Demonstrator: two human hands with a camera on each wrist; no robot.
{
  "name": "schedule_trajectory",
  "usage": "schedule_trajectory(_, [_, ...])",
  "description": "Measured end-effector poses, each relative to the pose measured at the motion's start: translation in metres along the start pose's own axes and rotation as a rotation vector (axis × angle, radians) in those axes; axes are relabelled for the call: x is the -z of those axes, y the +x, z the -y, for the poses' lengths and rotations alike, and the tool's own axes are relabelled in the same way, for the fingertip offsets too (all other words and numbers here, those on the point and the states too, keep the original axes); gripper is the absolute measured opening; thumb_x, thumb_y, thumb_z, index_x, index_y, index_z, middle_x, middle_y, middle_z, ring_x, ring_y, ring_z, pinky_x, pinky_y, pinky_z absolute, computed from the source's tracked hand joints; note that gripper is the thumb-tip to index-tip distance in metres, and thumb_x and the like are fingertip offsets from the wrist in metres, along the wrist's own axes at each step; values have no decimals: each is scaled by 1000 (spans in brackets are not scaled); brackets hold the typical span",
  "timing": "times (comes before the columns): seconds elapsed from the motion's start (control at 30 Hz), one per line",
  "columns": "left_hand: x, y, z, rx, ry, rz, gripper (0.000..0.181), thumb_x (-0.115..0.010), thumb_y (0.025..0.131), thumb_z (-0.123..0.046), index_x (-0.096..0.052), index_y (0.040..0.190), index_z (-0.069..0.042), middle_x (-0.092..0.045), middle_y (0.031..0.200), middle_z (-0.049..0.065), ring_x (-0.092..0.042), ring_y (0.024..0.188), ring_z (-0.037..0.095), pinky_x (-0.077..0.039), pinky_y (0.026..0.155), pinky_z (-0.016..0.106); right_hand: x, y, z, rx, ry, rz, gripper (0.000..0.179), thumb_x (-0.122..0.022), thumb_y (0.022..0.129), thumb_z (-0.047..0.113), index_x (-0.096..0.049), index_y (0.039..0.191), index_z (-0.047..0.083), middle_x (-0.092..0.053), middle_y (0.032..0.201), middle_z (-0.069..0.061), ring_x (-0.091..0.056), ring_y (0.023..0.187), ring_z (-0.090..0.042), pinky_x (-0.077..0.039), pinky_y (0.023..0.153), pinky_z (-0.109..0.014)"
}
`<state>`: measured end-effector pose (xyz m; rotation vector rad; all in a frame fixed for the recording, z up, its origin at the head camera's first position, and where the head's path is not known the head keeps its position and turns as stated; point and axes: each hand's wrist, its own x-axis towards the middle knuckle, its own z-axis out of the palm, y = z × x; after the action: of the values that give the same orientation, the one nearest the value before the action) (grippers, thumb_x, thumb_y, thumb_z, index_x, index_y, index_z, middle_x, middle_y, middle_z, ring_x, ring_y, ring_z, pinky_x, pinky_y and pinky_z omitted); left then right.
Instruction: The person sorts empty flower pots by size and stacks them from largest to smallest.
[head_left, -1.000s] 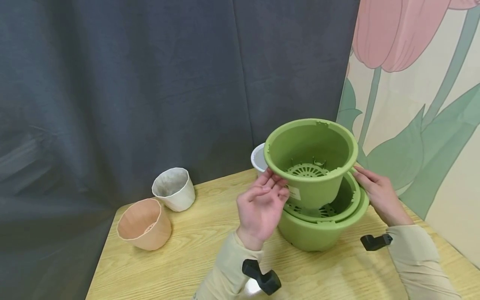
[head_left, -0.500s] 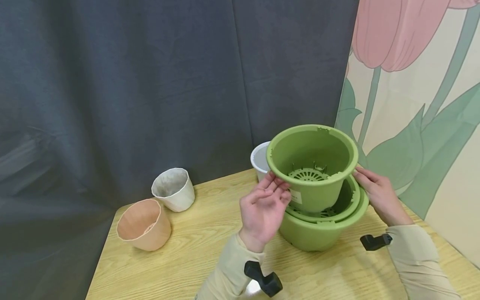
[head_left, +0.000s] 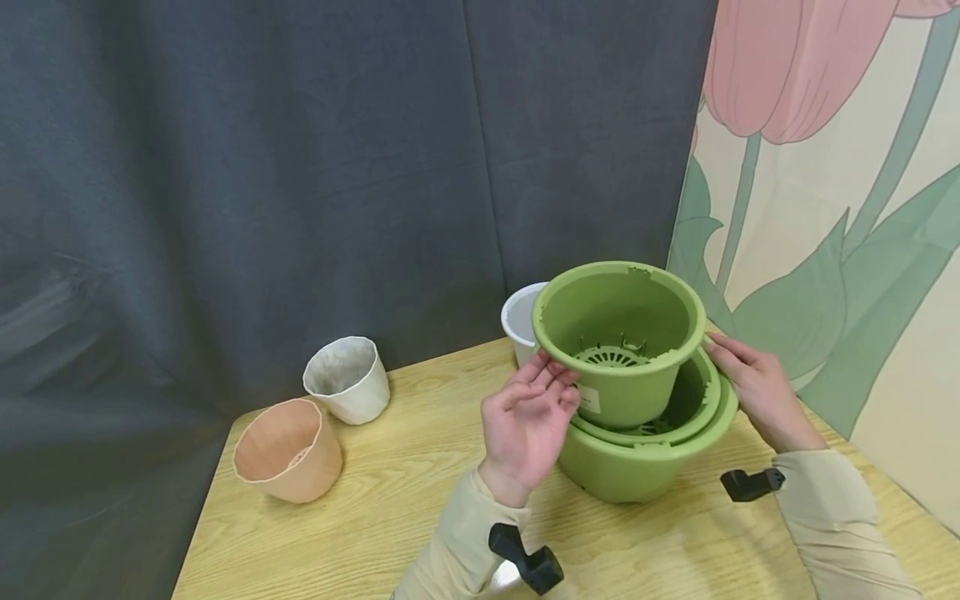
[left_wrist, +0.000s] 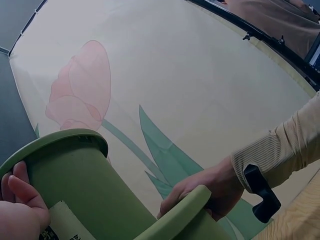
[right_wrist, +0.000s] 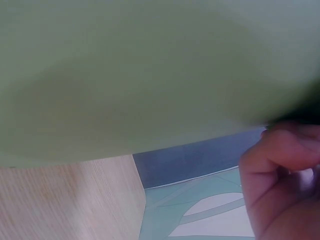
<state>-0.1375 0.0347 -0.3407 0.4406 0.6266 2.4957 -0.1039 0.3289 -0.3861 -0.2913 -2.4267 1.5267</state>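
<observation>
A small green flowerpot (head_left: 626, 392) with a slotted bottom and a pale label sits tilted, partly inside two nested larger green flowerpots (head_left: 618, 471). My left hand (head_left: 527, 425), palm up, hooks its fingers under the small pot's near-left rim. In the left wrist view those curled fingers (left_wrist: 25, 190) show right below the rim. My right hand (head_left: 761, 387) grips the rim of the larger pots on the right side. Seen from the right wrist, the hand (right_wrist: 285, 175) has its fingers bent at the edge of the green wall, and part of the grip is hidden.
On the wooden table (head_left: 397, 517), a peach pot (head_left: 307, 467) and a grey-white pot (head_left: 363, 392) stand at the left. A white pot (head_left: 519, 321) is partly hidden behind the green ones. A dark curtain (head_left: 300, 183) hangs behind, and a tulip-printed panel (head_left: 817, 250) stands at the right.
The small green pot has come down deeper into the larger pots and shifted in tilt. My left hand has moved slightly right and down with it; my right hand has stayed put.
</observation>
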Motion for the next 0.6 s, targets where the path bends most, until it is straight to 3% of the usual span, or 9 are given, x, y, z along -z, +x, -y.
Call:
schedule_trajectory(0.2, [1, 0, 1, 3, 4, -13, 35, -26, 78, -1, -44, 106, -11, -46, 103, 4, -47, 96, 16, -40, 78, 21, 1, 0, -1, 3, 17, 11, 63, -43, 101, 42, -34, 146, -1, -28, 152, -27, -52, 92, 22, -50, 71, -11])
schedule_trajectory(0.4, [3, 0, 2, 16, 14, -16, 34, -27, 78, -2, -44, 106, -12, -46, 103, 3, -47, 96, 16, -40, 78, 21, 1, 1, -2, -2, 5, 7, 63, -43, 100, 43, -35, 146, 1, -29, 152, -23, -45, 108, 21, -47, 76, -6])
schedule_trajectory(0.53, [4, 0, 2, 28, 27, -23, 34, -28, 78, -2, -44, 106, -12, -47, 103, 4, -48, 96, 17, -40, 78, 21, 1, 0, -2, 4, 1, 10, 64, -42, 100, 44, -35, 147, 1, -31, 152, -22, -44, 110, 20, -46, 76, -6])
schedule_trajectory(0.6, [4, -1, 2, 30, 37, -27, 34, -29, 78, -2, -45, 107, -11, -47, 104, 5, -48, 97, 17, -41, 78, 21, 1, 0, -2, 6, 18, 9, 64, -44, 100, 44, -35, 146, 0, -38, 151, -13, -48, 106, 20, -48, 75, -8])
